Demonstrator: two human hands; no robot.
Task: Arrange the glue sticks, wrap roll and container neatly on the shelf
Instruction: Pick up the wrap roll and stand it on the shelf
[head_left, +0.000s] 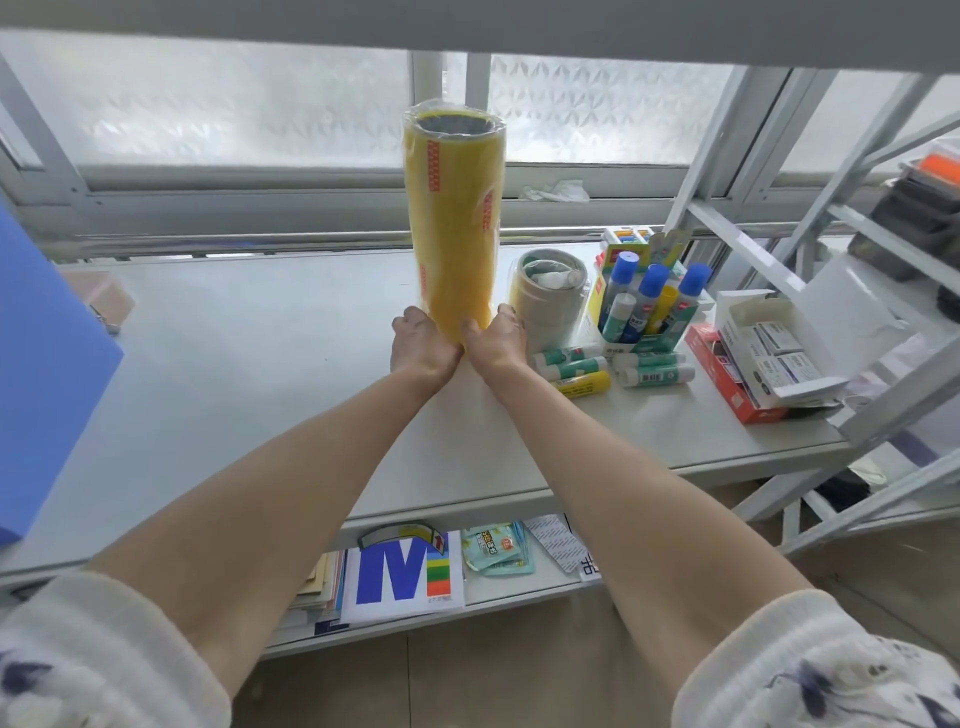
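The yellow wrap roll (456, 218) is held upright on the shelf (260, 364), its base gripped between left hand (422, 340) and right hand (496, 335).

Red box (727, 382) at shelf's right end, white staple boxes (776, 358) on it; blue board (47, 364) far left; books (405, 571) below.

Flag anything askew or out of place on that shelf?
Several loose glue sticks lie on their sides in front of the green box, while others stand upright inside it. The yellow wrap roll stands on end, both hands at its base: left hand, right hand. Nothing looks spilled or damaged.
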